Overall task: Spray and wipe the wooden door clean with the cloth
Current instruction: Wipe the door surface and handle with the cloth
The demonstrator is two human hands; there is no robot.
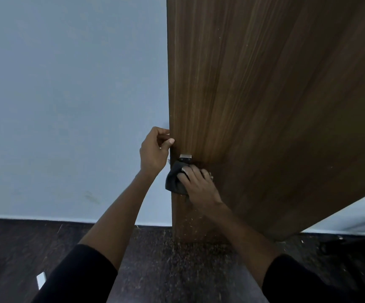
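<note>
Cloth pressed to the wooden door at its latch.

One dark cloth (175, 179) lies bunched against the wooden door (264, 106) just below the metal latch (185, 158), the right hand (199, 184) gripping it with curled fingers. The left hand (154, 149) pinches the door's edge, both arms reaching forward above the dark floor (166, 270).

Dim, even light is seen throughout; the door (264, 95) is darkened toward the upper right of the frame, lines are bowed at the edges, and no glare is found.
</note>
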